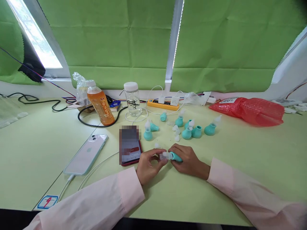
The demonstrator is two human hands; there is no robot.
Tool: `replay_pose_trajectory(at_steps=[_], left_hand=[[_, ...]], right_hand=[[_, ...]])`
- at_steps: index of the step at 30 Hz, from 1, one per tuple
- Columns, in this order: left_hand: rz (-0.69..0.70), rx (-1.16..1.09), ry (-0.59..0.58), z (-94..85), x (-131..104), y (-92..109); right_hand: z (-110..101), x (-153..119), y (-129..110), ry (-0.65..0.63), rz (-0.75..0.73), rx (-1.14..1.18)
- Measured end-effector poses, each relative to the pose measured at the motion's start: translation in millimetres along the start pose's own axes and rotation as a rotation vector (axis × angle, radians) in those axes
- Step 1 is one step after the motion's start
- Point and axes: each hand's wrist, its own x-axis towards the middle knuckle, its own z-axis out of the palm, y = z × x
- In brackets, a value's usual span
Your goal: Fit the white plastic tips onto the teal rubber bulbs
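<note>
My left hand (pixel 149 166) pinches a clear plastic piece (pixel 163 156) between thumb and fingertips. My right hand (pixel 188 161) is wrapped round a teal bulb (pixel 176 157), whose opening faces left. The clear piece and the bulb meet end to end between my hands, just above the table. Beyond them stand several teal bulbs, some with clear tips, such as one at the right (pixel 210 129) and one at the left (pixel 148 134). An open teal bulb (pixel 197 131) has no tip. Small whitish caps (pixel 177 138) lie among them.
A phone with a red case (pixel 131 150) lies by my left hand, with a pale phone (pixel 86 155) and its cable further left. Behind are an orange drink bottle (pixel 100 105), a clear jar (pixel 133 102), a power strip (pixel 153 103) and a red bag (pixel 254 110).
</note>
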Motion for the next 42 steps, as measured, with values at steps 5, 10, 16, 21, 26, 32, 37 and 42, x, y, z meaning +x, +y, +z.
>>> replay_pose_trajectory(at_steps=[5,10,16,21,26,32,37,42], left_hand=[[-0.244,-0.226,-0.069,0.6,6,-1],[-0.372,-0.198,-0.144,-0.5,8,-5],[-0.109,0.131,-0.203,-0.7,2,-8],[0.252,0.426,-0.170,-1.6,-4,-3],[0.443,0.488,-0.188,-3.2,-5,-1],[0.474,0.499,-0.168,-3.4,-7,1],[0.541,0.451,-0.186,-2.6,-7,5],[0.606,0.422,-0.253,-3.0,-5,6]], right_hand=[[-3,-4,2,0.028,-0.092,-0.191],[-4,-3,-4,0.019,-0.142,-0.376],[-3,-2,-4,-0.131,-0.111,-0.371],[-11,6,-10,-0.253,0.051,-0.091],[-22,14,-13,-0.403,0.113,0.194],[-31,16,-13,-0.525,0.221,0.431],[-43,22,-11,-0.651,0.236,0.562],[-47,24,-8,-0.813,0.299,0.660]])
